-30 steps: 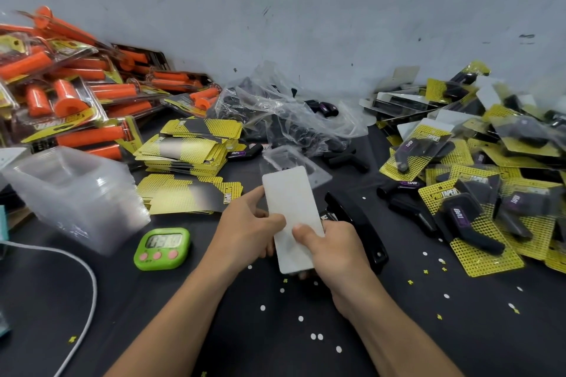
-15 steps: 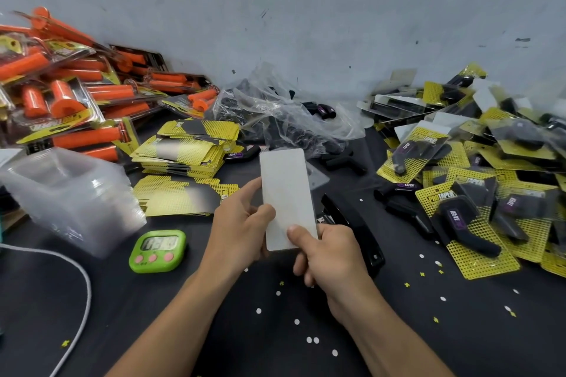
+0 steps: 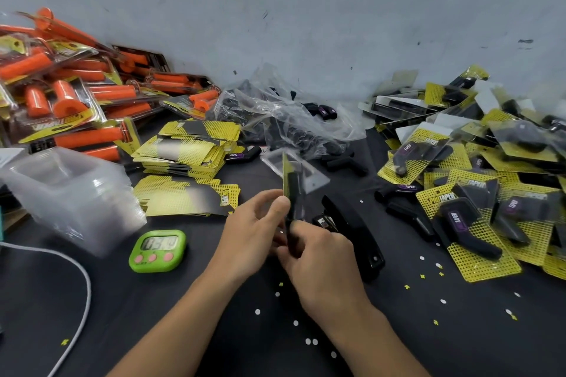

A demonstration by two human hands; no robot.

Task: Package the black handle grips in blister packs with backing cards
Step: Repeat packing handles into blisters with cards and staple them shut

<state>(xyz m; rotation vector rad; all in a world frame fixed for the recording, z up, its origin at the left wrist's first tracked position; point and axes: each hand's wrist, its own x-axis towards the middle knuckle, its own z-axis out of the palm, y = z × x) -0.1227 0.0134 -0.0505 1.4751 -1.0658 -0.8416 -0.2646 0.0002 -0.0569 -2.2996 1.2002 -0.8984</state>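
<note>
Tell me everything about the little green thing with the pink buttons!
It is a small green timer, looks like plastic, with rounded corners. It has a pale screen showing dark digits, too blurred to read, and three round pink buttons below. It lies face up on the black table, left of the left hand, near the clear blister shells. Only the table seems to touch it.

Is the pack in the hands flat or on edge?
On edge: left hand and right hand hold the blister pack upright, thin edge toward the camera.
</note>
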